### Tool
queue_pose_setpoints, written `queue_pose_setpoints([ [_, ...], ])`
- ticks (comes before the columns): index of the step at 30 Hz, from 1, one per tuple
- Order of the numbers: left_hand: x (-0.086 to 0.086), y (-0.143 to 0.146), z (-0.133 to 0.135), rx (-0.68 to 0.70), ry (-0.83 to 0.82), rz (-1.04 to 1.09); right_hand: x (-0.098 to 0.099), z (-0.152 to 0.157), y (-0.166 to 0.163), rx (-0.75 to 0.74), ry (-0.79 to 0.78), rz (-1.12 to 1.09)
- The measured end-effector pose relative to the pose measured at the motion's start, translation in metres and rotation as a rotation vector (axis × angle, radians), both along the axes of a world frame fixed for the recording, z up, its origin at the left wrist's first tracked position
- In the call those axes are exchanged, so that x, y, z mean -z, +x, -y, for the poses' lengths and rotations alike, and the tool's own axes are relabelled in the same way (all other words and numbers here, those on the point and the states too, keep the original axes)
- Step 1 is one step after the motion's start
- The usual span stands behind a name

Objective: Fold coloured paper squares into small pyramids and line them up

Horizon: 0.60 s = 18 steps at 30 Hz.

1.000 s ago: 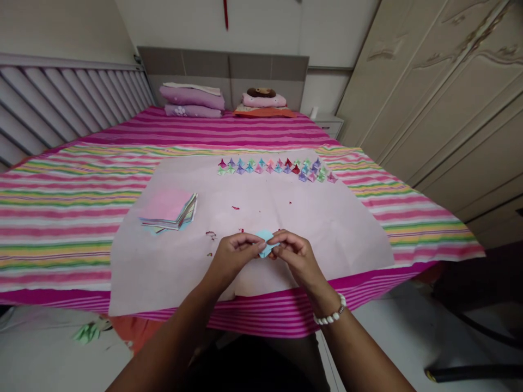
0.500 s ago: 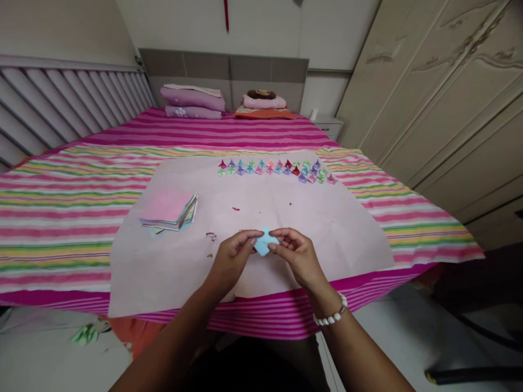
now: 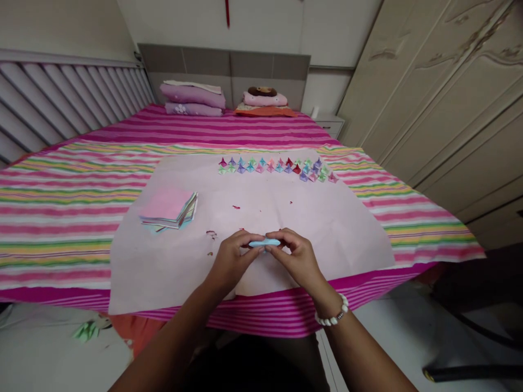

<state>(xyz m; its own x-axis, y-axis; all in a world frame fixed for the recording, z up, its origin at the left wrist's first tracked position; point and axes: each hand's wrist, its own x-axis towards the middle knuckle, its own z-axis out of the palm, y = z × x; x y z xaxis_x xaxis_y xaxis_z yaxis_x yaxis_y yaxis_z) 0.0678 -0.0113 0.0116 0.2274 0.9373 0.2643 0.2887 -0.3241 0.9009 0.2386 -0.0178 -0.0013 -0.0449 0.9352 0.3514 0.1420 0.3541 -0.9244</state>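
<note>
A light blue folded origami paper [image 3: 265, 243] is held between my two hands, above the near part of a pale pink sheet [image 3: 163, 277]. My left hand [image 3: 232, 255] pinches its left end between thumb and fingers. At the other end my right hand [image 3: 297, 255], with a white bead bracelet on the wrist, pinches it the same way. The paper shows as a narrow, edge-on shape, its underside hidden. Beyond it, rows of small folded paper pieces [image 3: 271, 164] in several colours stand on the sheet.
A stack of square coloured paper [image 3: 167, 207] lies on the sheet's left side. Small dark red scraps [image 3: 211, 233] are scattered nearby. The sheet lies over a striped bedspread [image 3: 61, 218]. Folded bedding [image 3: 194, 99] sits by the headboard, and a cream wardrobe [image 3: 445, 120] stands on the right.
The light blue paper has turned from showing its pointed flat face to showing a narrow edge. Both hands still hold it in nearly the same place.
</note>
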Motion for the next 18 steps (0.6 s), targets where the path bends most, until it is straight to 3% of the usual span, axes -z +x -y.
queue_pose_setpoints([
  [6, 0.0, -0.004, -0.004, 0.015, 0.013, 0.004, -0.004, 0.0, 0.001, -0.014, 0.068, 0.068],
  [10, 0.002, -0.004, -0.004, 0.094, -0.104, 0.102, -0.007, -0.001, 0.002, -0.064, 0.026, 0.011],
  [18, 0.013, 0.001, -0.007, -0.093, -0.403, 0.461, -0.003, -0.002, 0.001, -0.028, -0.108, -0.076],
])
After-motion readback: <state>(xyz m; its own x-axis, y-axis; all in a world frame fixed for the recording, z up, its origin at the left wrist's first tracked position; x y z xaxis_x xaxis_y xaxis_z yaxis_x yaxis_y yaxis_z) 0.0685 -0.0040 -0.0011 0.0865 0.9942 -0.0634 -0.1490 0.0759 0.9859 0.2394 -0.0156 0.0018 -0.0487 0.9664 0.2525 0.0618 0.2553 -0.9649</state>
